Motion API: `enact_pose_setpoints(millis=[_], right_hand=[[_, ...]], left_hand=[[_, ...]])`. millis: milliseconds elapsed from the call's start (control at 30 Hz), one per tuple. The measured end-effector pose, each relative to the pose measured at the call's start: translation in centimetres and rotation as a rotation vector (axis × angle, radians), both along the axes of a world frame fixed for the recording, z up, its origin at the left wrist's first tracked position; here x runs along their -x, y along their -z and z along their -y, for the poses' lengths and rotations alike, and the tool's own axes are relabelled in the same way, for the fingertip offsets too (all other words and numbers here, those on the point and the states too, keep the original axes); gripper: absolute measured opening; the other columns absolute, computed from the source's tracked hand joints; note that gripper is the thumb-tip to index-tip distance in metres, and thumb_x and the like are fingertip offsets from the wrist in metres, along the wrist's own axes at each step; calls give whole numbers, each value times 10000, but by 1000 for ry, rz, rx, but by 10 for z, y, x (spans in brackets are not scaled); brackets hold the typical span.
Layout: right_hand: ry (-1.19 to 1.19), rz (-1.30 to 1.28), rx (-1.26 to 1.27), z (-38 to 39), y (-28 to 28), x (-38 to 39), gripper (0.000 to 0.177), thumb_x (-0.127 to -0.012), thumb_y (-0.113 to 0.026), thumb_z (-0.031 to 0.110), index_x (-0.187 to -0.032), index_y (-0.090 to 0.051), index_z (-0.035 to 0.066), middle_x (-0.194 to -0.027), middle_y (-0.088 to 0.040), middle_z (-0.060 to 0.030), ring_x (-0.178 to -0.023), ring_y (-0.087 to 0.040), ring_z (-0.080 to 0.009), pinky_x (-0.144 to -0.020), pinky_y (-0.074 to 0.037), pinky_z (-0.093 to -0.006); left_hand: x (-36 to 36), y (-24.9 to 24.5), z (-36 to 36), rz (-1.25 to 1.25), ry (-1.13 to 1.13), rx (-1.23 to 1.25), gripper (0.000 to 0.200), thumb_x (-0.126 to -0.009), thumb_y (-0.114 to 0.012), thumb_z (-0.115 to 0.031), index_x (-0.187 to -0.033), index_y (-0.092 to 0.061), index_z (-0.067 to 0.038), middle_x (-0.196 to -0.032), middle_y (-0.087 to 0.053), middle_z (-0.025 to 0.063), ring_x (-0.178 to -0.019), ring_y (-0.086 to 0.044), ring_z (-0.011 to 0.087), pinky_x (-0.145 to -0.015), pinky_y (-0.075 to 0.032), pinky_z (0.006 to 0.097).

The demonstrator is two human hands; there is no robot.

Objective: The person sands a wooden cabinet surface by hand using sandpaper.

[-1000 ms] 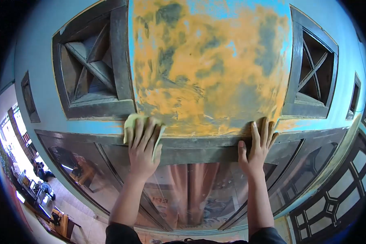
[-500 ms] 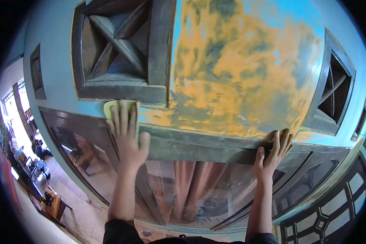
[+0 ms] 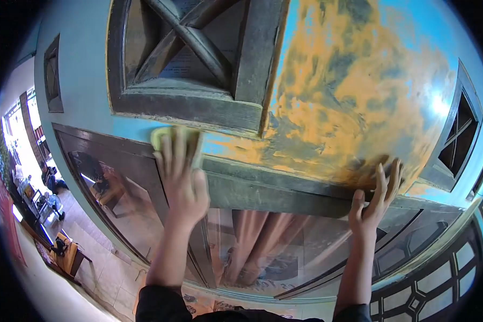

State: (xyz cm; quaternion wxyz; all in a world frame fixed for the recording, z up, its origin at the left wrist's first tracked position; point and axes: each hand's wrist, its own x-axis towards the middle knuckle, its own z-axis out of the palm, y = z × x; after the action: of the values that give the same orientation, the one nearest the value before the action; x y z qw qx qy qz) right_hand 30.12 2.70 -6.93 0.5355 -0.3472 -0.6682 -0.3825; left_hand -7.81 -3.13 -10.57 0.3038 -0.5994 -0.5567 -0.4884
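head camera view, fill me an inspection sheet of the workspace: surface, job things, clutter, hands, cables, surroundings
Surface: wall patch is mottled orange and dark grey, with blue at its edges; dark wooden beam runs below.
Job's things: yellow-green pad lies under the left fingers, below the left vent; slightly blurred.
Clutter: nothing seen near the hands.
Hands: left hand lies over the pad, fingers extended; right hand is spread, fingertips at the patch's lower edge.
Cables: nothing seen near the hands; the far background is too small to tell.
Surroundings: curtain behind glass below; brown furniture on tiled floor at left.
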Motion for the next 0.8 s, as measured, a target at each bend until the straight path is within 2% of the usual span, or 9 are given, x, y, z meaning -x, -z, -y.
enact_pose_setpoints(millis=[33, 100, 167, 233, 300, 500, 600, 767, 800], right_hand=[[31, 20, -36, 0, -15, 6, 572, -1067, -453, 437, -1522, -472, 91, -1655, -316, -227, -1547, -249, -435, -1234, -192, -587], [-25, -11, -42, -2, -42, 21, 582, -1073, -438, 449, -1523, -470, 82, -1649, -330, -224, -1542, -259, -432, -1237, -190, -577], [35, -6, -60, -3, -56, 38, 584, -1080, -408, 450, -1519, -480, 72, -1631, -370, -220, -1533, -281, -429, -1237, -192, -567], [81, -3, -83, -8, -53, 44, 581, -1074, -400, 500, -1504, -513, 127, -1632, -383, -191, -1539, -282, -417, -1239, -141, -595], [126, -5, -108, -13, -51, 44, 620, -1071, -352, 579, -1495, -532, 163, -1627, -403, -163, -1536, -299, -407, -1239, -130, -600], [150, -9, -150, -17, -50, 48, 630, -1073, -337, 585, -1489, -534, 155, -1615, -413, -178, -1523, -310, -425, -1236, -157, -590], [147, 6, -154, -14, -52, 48, 621, -1072, -362, 565, -1492, -529, 140, -1609, -415, -191, -1517, -315, -433, -1235, -166, -585], [130, 1, -131, -12, -47, 51, 626, -1064, -389, 559, -1506, -510, 132, -1616, -400, -199, -1529, -292, -435, -1238, -125, -601], [139, 2, -125, -12, -46, 52, 629, -1063, -389, 561, -1508, -508, 133, -1616, -398, -201, -1532, -288, -434, -1239, -115, -604]], left_hand=[[14, 0, -3, 38, 4, -41, 579, -1070, -309, -344, -1567, -446, -80, -1692, -244, 208, -1564, -139, 484, -1238, -58, 649], [16, 0, -5, 74, 15, -105, 558, -1061, -339, -320, -1564, -463, -111, -1690, -255, 199, -1565, -143, 484, -1233, -55, 660], [-1, 14, -9, -58, 40, -67, 554, -1055, -363, -319, -1553, -483, -108, -1688, -276, 180, -1561, -151, 491, -1235, -56, 655], [0, 10, -2, -122, 82, 8, 552, -1062, -354, -337, -1536, -507, -100, -1683, -287, 181, -1556, -155, 500, -1236, -56, 651], [22, -2, -4, -24, 79, -33, 556, -1053, -370, -342, -1526, -516, -89, -1681, -289, 186, -1556, -154, 502, -1236, -53, 652], [12, 8, -2, -124, 95, 40, 570, -1071, -334, -386, -1535, -508, -102, -1684, -279, 191, -1556, -116, 521, -1221, -11, 685], [20, 1, -4, -127, 88, 13, 574, -1049, -376, -388, -1538, -505, -115, -1688, -271, 191, -1555, -104, 530, -1214, -2, 700], [-5, -2, -8, -157, 128, 54, 581, -1053, -376, -432, -1550, -490, -155, -1695, -249, 194, -1564, -33, 524, -1177, 96, 729], [-11, -5, -9, -192, 155, 71, 575, -1046, -398, -436, -1557, -482, -186, -1700, -251, 167, -1568, -56, 505, -1182, 108, 717]])
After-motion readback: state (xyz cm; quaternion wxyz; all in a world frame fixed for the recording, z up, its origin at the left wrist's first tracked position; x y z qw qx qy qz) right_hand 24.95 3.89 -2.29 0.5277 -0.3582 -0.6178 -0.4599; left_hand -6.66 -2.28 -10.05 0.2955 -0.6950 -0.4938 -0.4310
